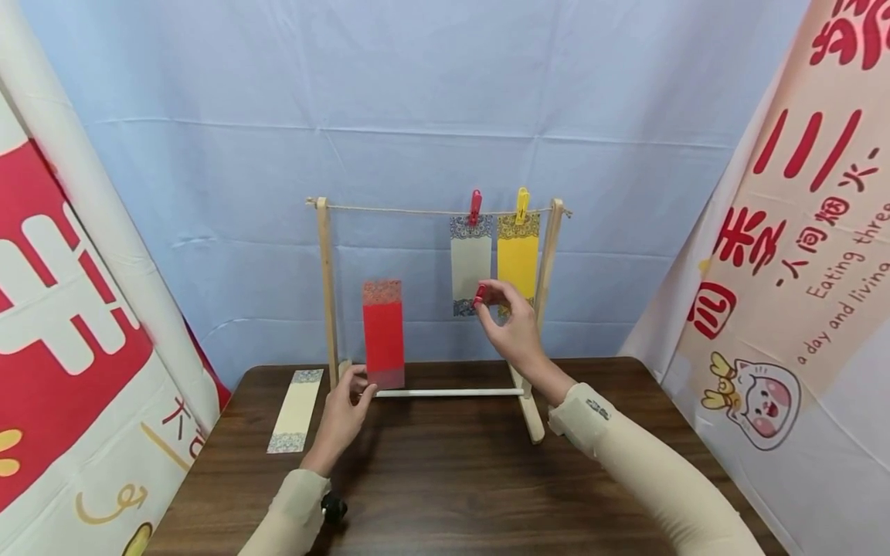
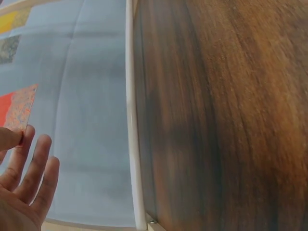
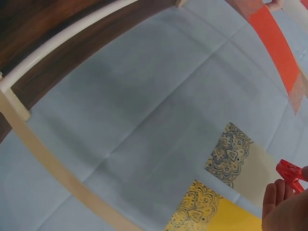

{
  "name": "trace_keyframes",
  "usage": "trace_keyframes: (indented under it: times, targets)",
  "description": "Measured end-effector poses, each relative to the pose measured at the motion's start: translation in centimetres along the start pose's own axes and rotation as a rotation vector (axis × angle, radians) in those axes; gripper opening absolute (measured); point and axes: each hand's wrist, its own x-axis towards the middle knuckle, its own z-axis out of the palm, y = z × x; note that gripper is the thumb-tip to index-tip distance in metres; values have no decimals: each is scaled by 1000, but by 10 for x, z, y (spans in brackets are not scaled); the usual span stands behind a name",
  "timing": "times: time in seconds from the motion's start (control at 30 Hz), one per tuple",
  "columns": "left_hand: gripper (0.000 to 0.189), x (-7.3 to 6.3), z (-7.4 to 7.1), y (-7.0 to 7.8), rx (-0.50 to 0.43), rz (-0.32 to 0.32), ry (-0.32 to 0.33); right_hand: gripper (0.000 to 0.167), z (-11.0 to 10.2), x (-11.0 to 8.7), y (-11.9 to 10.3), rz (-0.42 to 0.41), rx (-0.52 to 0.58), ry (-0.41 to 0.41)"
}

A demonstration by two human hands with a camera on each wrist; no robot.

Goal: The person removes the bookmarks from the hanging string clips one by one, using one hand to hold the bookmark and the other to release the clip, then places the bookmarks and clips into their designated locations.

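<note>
Pinching red card (image 1: 384,333) near lower corner with left hand (image 1: 344,409), holding it upright below rope (image 1: 403,210); pinching red clip (image 1: 480,293) with right hand (image 1: 514,324), in front of hanging grey card (image 1: 470,262), right of red card.

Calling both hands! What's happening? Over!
Left hand pinching red patterned card by lower end. Right hand pinching red clothespin. Card unclipped, below rope; nothing seen between.

Left hand (image 2: 28,180) is pinching a red card (image 2: 19,108) by its patterned end, the other fingers extending loosely. Beyond the fingertips a dark-patterned card (image 2: 8,49) is showing, a yellow card (image 2: 14,20) farther off. Blue-grey cloth (image 2: 91,106) is spreading behind the hand; pale rod (image 2: 131,110) is running beside it, brown tabletop (image 2: 231,115) stretching past.
</note>
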Motion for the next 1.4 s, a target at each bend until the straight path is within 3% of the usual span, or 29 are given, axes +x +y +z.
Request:
trace_keyframes:
  times: [0.27,0.63,0.93,1.17,1.4]
  targets:
    - [32,-2,-3,-1,-16,-8,-2,36,0,-11,8,20,-16,-7]
    - [34,-11,-6,-1,-1,-32,-6,43,0,-26,10,36,47,34]
    - [36,-22,-7,-10,46,-32,3,34,-10,-35,-14,54,61,40]
    - [36,-26,-9,-13,64,-35,7,35,-14,-43,-8,51,69,55]
    - [38,-31,-17,-14,144,-32,37,35,-20,-51,-5,85,81,70]
